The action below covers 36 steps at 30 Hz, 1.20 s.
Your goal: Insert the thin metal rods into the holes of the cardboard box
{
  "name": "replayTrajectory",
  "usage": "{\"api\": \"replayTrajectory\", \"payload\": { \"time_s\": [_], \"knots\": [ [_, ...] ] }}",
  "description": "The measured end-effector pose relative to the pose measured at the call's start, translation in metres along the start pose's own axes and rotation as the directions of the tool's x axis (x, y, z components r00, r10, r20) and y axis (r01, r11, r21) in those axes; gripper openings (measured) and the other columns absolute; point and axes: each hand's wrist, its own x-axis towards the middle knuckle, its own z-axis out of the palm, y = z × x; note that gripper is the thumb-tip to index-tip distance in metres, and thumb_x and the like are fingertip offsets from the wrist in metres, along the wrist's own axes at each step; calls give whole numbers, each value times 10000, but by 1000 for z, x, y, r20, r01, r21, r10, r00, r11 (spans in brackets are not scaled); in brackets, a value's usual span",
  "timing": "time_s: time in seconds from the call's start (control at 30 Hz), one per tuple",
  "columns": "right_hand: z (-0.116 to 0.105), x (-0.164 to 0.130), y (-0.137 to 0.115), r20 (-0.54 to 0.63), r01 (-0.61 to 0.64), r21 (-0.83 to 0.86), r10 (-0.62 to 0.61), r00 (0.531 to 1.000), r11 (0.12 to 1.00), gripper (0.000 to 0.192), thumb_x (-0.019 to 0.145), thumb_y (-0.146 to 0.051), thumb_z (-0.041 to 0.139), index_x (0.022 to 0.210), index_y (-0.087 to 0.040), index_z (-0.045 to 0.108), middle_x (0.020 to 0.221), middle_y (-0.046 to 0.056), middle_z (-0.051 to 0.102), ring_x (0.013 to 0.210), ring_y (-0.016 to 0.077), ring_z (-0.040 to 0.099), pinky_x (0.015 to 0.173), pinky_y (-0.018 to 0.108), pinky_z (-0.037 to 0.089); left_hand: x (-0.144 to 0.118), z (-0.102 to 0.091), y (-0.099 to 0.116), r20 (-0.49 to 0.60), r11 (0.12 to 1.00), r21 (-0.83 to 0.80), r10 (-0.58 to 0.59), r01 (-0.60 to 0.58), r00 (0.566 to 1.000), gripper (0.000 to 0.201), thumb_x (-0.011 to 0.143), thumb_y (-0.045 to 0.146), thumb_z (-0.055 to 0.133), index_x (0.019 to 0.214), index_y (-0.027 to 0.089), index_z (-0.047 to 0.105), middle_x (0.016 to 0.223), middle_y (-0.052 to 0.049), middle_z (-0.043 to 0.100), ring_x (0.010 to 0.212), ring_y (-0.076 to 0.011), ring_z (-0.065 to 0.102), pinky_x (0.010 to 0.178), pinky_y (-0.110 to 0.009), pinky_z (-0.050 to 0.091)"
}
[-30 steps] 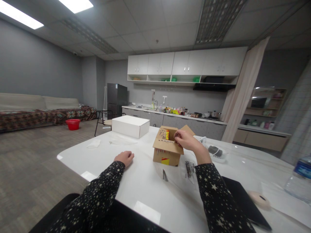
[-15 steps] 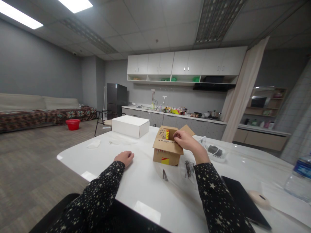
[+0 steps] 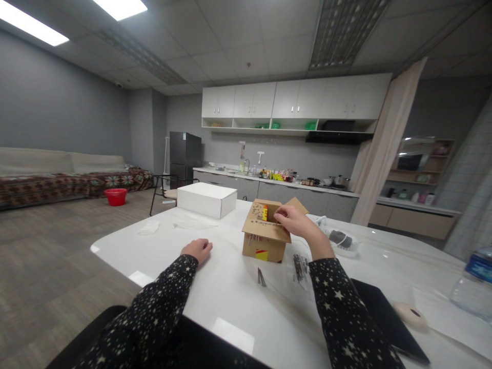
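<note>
Right hand [image 3: 294, 221] is up at the top of the small cardboard box [image 3: 264, 236], fingers pinched narrow over the front flap where a row of little nails or screws is stuck through the cardboard. I can't tell for sure whether there's one between the fingertips right now, it's too small to see. The box sits in the middle of the white bench [image 3: 230, 287], flaps open. The left hand [image 3: 198, 250] just rests loosely curled on the bench, well apart from the box and holding nothing. Looks to me like the step in hand is working that row of nails on the flap — one at a time. Just in front of the box lie a couple of loose nails [image 3: 261, 277], and beside them, by the right sleeve, a clear bag of more nails [image 3: 299, 266]. My guess is the next move needs a fine pinch and a straight push or pull, and the free hand steadying the box wouldn't hurt — it's light and could slide. A white box [image 3: 206, 199] sits further back.
</note>
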Motion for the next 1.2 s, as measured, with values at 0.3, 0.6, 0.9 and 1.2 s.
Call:
{"api": "replayTrajectory", "payload": {
  "time_s": [0.3,0.6,0.9,1.2],
  "knots": [
    [1,4,8,-77,30,50,-26,997,998,170,852,-240,458,870,-149,600,804,51,649,650,121,573,594,216,398,0,-1,0,2,1000,-6,9,-9,1000,370,841,435,335,754,227,627,906,-68,692,877,-235,620,731,-310,427],
    [0,5,10,-113,28,28,-25,993,999,122,812,-206,482,865,-153,578,801,32,626,646,111,562,594,216,391,1,1,-2,-4,1000,-15,19,-19,1000,376,847,440,331,756,227,627,880,-62,693,862,-230,621,712,-302,428],
    [-1,1,3,-29,-8,8,8,1000,1000,110,799,-185,490,850,-154,581,766,36,633,668,128,573,572,210,386,0,0,0,-4,1000,-9,-1,1,1000,366,846,434,345,761,229,636,901,-60,696,886,-227,619,739,-303,428],
    [1,2,4,60,-24,-27,26,998,999,100,775,-149,532,831,-134,613,770,41,646,645,120,573,573,201,388,0,0,-1,-2,1000,1,1,-1,1000,375,843,443,339,770,232,640,889,-63,692,870,-231,620,741,-309,430]
  ]
}}
